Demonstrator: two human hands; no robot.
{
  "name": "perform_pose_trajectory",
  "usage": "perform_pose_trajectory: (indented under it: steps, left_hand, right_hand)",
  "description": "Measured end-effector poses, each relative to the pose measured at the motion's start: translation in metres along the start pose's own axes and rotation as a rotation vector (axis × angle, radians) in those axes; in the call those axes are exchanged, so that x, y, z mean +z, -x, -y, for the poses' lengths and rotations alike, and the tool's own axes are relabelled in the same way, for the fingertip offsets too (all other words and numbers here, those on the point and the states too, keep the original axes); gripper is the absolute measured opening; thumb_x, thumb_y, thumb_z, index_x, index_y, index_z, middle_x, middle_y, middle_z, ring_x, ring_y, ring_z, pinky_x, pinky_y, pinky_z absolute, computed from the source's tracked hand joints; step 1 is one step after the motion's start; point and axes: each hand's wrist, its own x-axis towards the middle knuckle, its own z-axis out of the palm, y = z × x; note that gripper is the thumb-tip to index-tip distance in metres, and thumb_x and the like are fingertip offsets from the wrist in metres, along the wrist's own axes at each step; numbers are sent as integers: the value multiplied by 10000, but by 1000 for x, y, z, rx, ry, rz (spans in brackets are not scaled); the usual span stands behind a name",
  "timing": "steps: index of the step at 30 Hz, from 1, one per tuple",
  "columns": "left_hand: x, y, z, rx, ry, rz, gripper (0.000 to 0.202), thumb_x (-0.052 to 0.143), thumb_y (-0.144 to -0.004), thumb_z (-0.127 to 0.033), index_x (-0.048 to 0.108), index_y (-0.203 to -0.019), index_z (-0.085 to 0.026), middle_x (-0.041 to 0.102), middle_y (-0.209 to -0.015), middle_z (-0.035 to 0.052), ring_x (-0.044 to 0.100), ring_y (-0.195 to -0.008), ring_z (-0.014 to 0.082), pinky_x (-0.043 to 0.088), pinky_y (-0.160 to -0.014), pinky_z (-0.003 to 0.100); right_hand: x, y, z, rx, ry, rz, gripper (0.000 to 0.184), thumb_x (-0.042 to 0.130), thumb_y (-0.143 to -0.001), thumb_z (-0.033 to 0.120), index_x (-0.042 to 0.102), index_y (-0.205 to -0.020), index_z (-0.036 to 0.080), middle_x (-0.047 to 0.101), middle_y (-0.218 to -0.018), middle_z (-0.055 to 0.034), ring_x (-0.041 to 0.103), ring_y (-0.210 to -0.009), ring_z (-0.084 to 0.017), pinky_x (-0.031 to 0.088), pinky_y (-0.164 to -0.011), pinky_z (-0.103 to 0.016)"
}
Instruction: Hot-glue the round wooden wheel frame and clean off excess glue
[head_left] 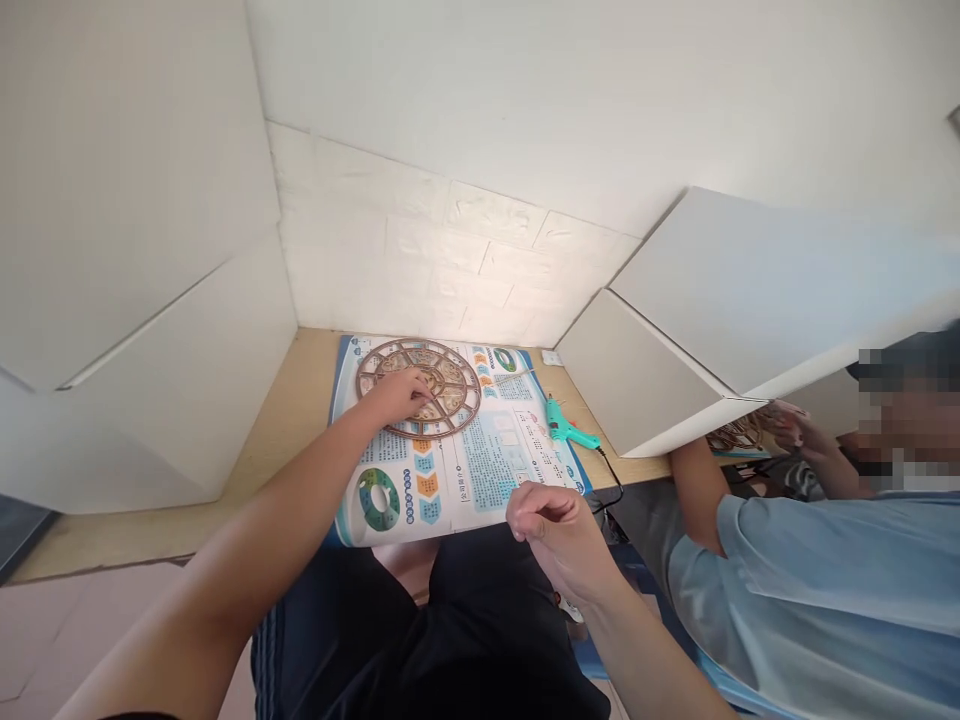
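A round brown openwork disc, made of rings and spokes with pale patterned pieces inside, lies flat on a printed poster. Over its middle, my left hand has its fingers bent together and touching the disc; whatever they pinch is hidden. My right hand hovers by the poster's near edge, its fingers curled into a pinch. Anything between those fingertips is too small to make out. To the right of the disc rests a turquoise glue gun, its nozzle pointing away from me.
A black cord runs from the glue gun over the wooden table's near edge. White panels wall both sides, with a pale wall behind. At right, beyond a panel, a person in a light blue shirt handles brown looped pieces.
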Motion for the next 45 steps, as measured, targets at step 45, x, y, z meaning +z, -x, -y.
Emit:
perform_pose_trajectory:
  steps: [45]
  left_hand:
    - [13,-7,5,-7,-8,-74,337,574,-923,-471,820,-948,-241,683,-1084,52,622,-938,189,491,-798,328]
  right_hand:
    - [-44,-77,0,235,-187,-117,92,808,-687,141,772,-673,224,662,-651,12,575,-621,-103,491,-604,-254]
